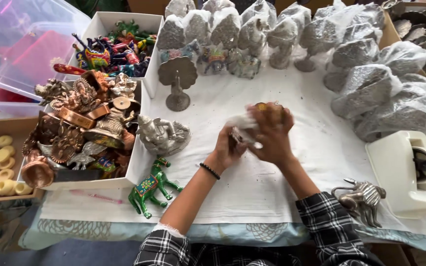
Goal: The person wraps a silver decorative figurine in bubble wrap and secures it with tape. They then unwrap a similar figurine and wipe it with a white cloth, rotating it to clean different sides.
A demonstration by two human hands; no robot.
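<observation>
Both my hands meet over the middle of the white cloth (252, 187). My left hand (228, 148) grips a small dark metal figurine from below. My right hand (269, 135) closes over its top, pressing a crumpled white cloth or wrap (240, 123) against it. A brass-coloured part of the figurine (265, 106) shows above my right fingers. The rest of the piece is hidden by my hands. A black bead bracelet (209, 171) is on my left wrist.
A silver deity figurine (161, 135), a green painted camel (149, 187) and a metal peacock stand (177, 79) lie left of my hands. White boxes of brass and painted figures (82, 128) stand at left. Wrapped figurines (371, 83) line the back and right. A tape dispenser (405, 167) and metal camel (361, 197) sit at right.
</observation>
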